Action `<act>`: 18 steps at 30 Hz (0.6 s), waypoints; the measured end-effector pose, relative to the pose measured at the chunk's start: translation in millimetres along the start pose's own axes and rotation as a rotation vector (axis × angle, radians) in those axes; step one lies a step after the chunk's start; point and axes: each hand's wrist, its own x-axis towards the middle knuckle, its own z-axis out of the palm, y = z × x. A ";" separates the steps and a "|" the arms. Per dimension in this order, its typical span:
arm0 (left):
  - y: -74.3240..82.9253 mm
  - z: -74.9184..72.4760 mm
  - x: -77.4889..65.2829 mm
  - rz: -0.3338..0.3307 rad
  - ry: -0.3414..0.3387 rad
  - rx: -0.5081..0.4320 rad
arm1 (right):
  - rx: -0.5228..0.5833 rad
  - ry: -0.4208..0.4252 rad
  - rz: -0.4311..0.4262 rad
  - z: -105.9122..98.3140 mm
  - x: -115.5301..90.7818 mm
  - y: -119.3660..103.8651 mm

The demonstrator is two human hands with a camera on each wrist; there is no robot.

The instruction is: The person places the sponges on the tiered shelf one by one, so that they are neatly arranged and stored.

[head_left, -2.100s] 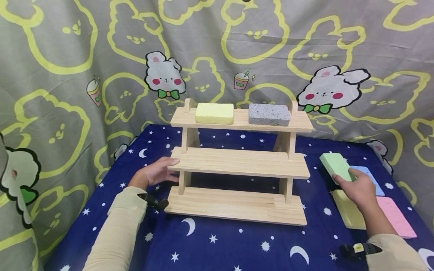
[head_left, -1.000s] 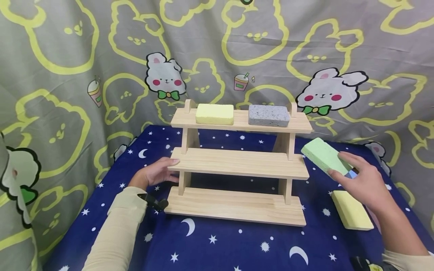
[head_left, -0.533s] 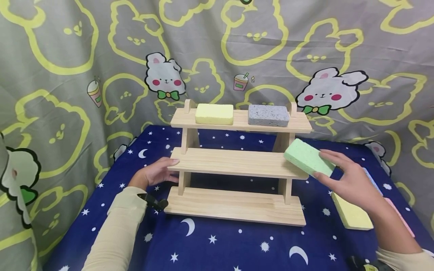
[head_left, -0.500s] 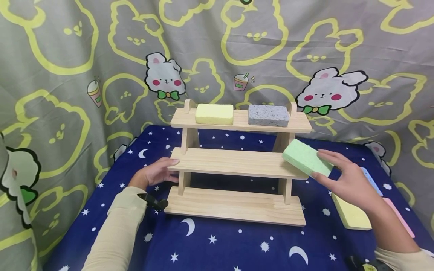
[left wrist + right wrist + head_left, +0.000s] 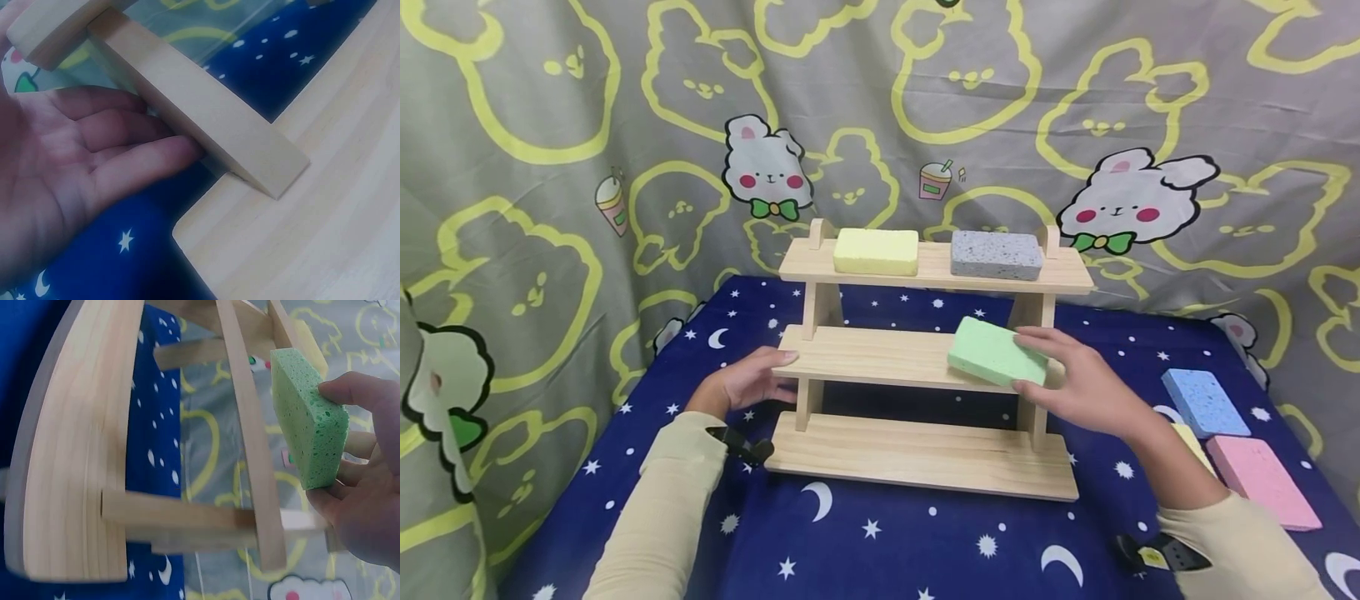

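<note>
A three-tier wooden display stand (image 5: 917, 358) stands in the middle of the head view. My left hand (image 5: 751, 382) grips the left end of its middle tier, thumb on top and fingers beneath. Close up in the left wrist view, the fingertips (image 5: 187, 147) lie against an upright (image 5: 200, 103). Over the right part of that same tier, my right hand (image 5: 1078, 379) pinches a green sponge (image 5: 996, 350) between thumb and fingers. The right wrist view shows the speckled sponge (image 5: 309, 419) slightly above the board. On the top tier sit a yellow sponge (image 5: 876, 252) and a grey sponge (image 5: 996, 254).
Right of the stand, a blue sponge (image 5: 1206, 402) and a pink sponge (image 5: 1264, 482) lie on the navy star-patterned cloth (image 5: 940, 542). Another yellow sponge (image 5: 1193, 446) is partly hidden by the right forearm. A patterned grey curtain (image 5: 850, 100) hangs behind.
My right hand has lifted the green sponge from the right-hand group and carried it left over the middle tier, turning it flatter. My left hand keeps its place on the stand.
</note>
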 end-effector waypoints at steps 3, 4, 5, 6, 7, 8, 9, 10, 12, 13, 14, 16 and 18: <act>0.5 0.3 0.1 0.000 -0.001 -0.007 | 0.012 -0.030 -0.031 9.1 10.9 -4.9; 0.5 0.2 0.1 -0.001 -0.002 -0.009 | 0.015 -0.038 -0.040 11.9 14.3 -6.3; 0.4 0.1 0.1 -0.003 0.000 -0.009 | 0.018 -0.045 -0.047 14.9 17.5 -7.7; 0.5 0.0 0.1 -0.005 0.002 -0.010 | 0.021 -0.051 -0.055 17.7 20.7 -8.9; 0.2 0.1 0.3 -0.007 0.002 -0.010 | 0.027 -0.055 -0.064 20.3 23.5 -10.1; 0.0 0.1 0.6 -0.007 0.001 -0.006 | 0.030 -0.060 -0.070 22.6 26.1 -11.3; 0.0 0.2 0.8 -0.004 -0.004 -0.004 | 0.030 -0.062 -0.073 25.1 28.9 -12.0; 0.1 0.1 1.0 -0.002 -0.008 -0.002 | 0.030 -0.067 -0.078 27.5 31.6 -12.9; 0.3 -0.1 0.8 -0.001 -0.007 -0.004 | 0.038 -0.076 -0.086 32.3 37.0 -14.2; 0.5 -0.3 0.7 -0.002 -0.007 -0.005 | 0.044 -0.082 -0.086 34.5 39.5 -15.1; 0.7 -0.4 0.6 -0.002 -0.007 -0.005 | 0.049 -0.087 -0.086 36.7 42.0 -15.6; 0.7 -0.7 0.3 -0.002 -0.003 -0.009 | 0.068 -0.100 -0.088 40.7 46.9 -17.3; 0.3 -0.9 0.3 0.000 -0.003 -0.013 | 0.081 -0.107 -0.093 43.5 51.1 -19.5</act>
